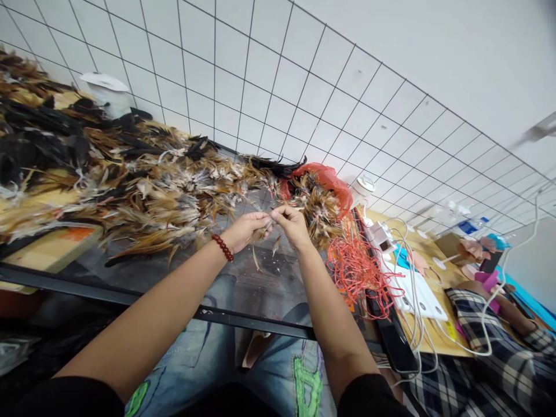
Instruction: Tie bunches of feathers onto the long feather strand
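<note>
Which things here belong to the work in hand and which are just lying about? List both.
In hand: left hand and right hand pinching small feathers; feather pile; red strings.

Lying about: white spool; white cables; wire grid; a co-worker's plaid sleeve.

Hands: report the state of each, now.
Left hand: closed, pinching small brown feathers.
Right hand: closed, fingertips pinched against the left hand's at the same feathers.
</note>
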Action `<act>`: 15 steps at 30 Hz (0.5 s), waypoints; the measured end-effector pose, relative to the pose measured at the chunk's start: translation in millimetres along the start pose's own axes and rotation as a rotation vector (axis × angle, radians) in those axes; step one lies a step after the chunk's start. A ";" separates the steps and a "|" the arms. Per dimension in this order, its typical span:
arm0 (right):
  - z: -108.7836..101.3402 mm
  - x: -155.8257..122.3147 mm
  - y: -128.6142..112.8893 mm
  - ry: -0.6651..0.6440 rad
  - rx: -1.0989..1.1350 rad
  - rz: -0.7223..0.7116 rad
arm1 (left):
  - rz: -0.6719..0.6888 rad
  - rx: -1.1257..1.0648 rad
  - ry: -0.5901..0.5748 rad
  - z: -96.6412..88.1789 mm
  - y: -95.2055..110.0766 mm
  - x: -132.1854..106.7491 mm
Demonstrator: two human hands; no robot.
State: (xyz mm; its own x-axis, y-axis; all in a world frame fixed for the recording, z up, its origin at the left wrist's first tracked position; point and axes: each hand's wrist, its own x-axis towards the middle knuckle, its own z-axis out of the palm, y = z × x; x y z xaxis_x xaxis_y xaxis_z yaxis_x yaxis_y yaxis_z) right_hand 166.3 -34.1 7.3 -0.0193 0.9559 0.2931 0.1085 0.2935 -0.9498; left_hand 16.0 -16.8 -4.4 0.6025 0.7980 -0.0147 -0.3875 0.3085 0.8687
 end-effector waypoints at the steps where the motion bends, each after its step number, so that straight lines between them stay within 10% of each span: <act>1: -0.7 0.2 0.5 0.028 -0.036 -0.004 | 0.004 -0.011 0.016 1.0 -0.3 0.3; 15: -13.1 1.8 -11.8 0.052 -0.410 -0.069 | 0.107 0.184 0.215 -2.3 -4.1 3.9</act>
State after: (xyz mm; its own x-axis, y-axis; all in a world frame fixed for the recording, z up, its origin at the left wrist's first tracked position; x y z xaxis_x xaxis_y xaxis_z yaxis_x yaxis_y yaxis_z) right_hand 178.0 -36.0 20.4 0.0083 0.9290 0.3700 0.4954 0.3176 -0.8085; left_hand 18.4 -13.8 -9.2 0.3959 0.9183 -0.0056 -0.2961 0.1334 0.9458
